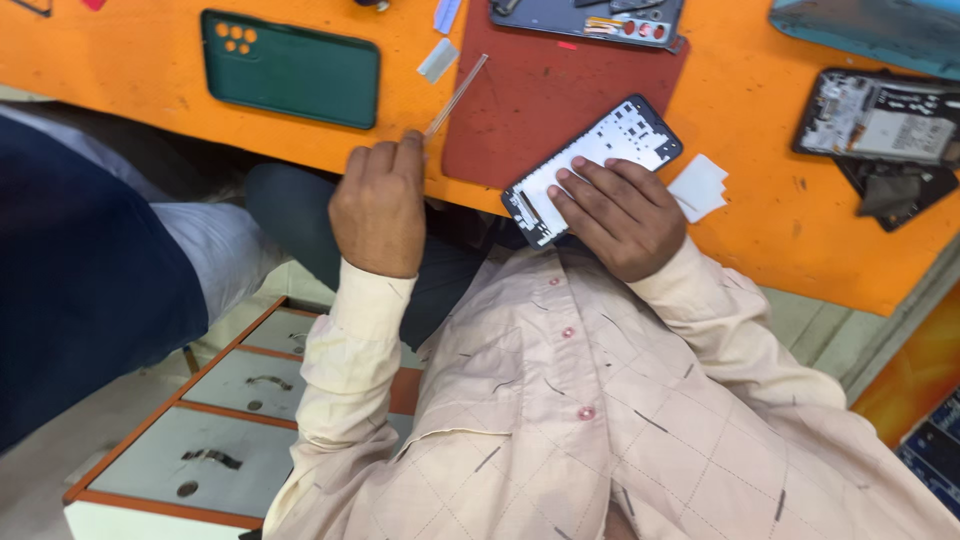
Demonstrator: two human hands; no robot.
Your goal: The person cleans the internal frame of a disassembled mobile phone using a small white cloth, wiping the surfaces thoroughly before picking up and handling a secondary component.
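My left hand (378,205) is closed around a thin metal tool (457,95) at the near edge of the orange table (760,230). The tool's tip points up and right toward a dark red mat (560,90). My right hand (620,215) lies flat on a phone frame (610,150) with a black rim and a white inner face. The fingers press its lower half. The frame sits tilted, partly on the mat and partly over the table's edge. Cream shirt sleeves cover both arms.
A green phone back cover (290,68) lies at the upper left. Opened phones lie at the top centre (600,18) and at the right (880,120). A white square piece (698,187) sits beside my right hand. Grey drawers (230,400) stand lower left, next to another person's leg (215,250).
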